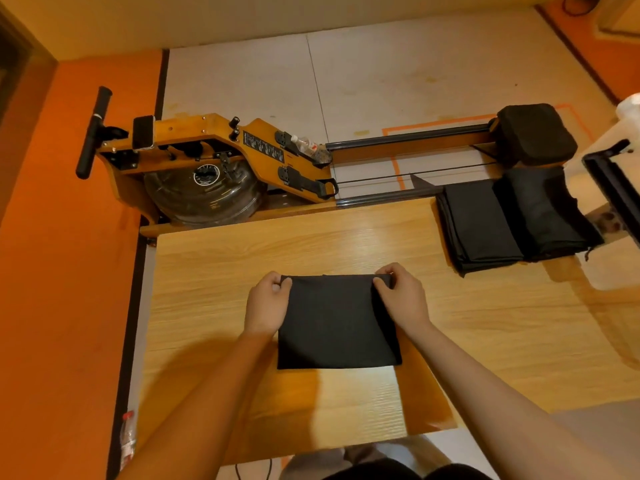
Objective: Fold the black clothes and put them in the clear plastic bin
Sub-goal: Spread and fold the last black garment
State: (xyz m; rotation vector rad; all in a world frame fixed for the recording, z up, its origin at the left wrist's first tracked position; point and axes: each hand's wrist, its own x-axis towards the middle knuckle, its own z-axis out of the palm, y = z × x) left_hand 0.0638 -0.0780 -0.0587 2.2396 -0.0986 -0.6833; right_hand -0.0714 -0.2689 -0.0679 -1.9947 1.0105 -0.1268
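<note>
Folded black garment (337, 323) is lying flat and square near the middle of the wooden surface (221, 271). Left hand (266, 303) is pinching its far left corner and right hand (401, 296) is pinching its far right corner, with the fingers of both curling over the far edge. More folded black clothes (512, 216) are sitting stacked at the surface's far right corner, well apart from the hands, and a wooden rowing machine (214, 161) is standing on the floor beyond.
</note>
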